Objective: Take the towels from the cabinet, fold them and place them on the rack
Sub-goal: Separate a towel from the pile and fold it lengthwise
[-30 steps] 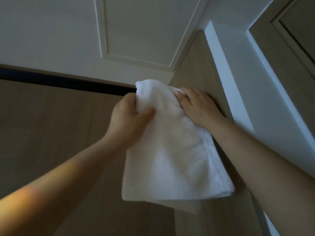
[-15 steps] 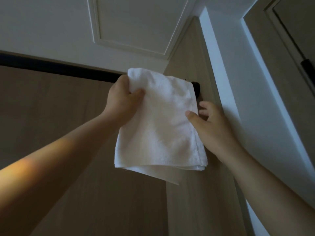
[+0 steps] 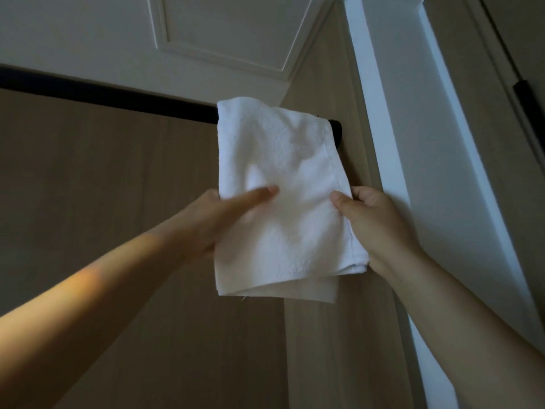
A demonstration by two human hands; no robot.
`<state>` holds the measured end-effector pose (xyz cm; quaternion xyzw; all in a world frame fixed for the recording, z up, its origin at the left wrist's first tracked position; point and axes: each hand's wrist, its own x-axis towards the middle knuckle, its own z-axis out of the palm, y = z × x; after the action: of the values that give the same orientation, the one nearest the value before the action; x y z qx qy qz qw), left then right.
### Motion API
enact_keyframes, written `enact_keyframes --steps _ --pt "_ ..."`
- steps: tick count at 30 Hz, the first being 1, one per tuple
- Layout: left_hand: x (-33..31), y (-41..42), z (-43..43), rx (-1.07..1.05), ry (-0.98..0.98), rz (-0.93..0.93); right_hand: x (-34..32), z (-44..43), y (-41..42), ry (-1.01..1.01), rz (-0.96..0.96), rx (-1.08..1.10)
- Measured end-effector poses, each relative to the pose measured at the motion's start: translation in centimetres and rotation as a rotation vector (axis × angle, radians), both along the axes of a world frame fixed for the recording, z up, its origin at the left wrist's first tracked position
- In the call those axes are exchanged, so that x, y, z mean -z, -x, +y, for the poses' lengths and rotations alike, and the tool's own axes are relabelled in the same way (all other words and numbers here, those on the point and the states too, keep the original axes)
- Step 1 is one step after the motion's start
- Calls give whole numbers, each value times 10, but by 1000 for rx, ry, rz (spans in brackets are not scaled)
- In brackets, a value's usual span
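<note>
A folded white towel hangs draped over the right end of a black rack bar that runs along the wooden wall. My left hand holds the towel's left edge, thumb stretched across the front and fingers hidden behind the cloth. My right hand pinches the towel's right edge lower down, thumb in front and fingers curled behind. The towel's bottom layers hang slightly uneven.
The bar ends at a black mount in the corner of the wood-panelled wall. A white ceiling panel is overhead. A white door frame and a brown door with a black fitting stand to the right.
The towel has gone from being lifted against the bar to hanging over it. Both hands have slid down from its top to its side edges.
</note>
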<state>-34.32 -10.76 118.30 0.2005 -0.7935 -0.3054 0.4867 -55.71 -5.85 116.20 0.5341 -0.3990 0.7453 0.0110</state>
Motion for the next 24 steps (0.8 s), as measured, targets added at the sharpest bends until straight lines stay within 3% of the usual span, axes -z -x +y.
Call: enact_keyframes --steps 10,14,17,19,24 --pt "10 9 3 -2 90 314 22 13 -5 -185 -106 -182" --pt "9 6 0 28 71 363 42 18 -3 -409 -197 -552" --pt "7 6 -3 41 71 359 46 19 -5 -391 -285 -758" --pt "6 2 -4 46 120 321 46 15 -5 -296 -228 -704" --pt "0 -14 5 86 292 75 38 17 -6 23 60 -230"
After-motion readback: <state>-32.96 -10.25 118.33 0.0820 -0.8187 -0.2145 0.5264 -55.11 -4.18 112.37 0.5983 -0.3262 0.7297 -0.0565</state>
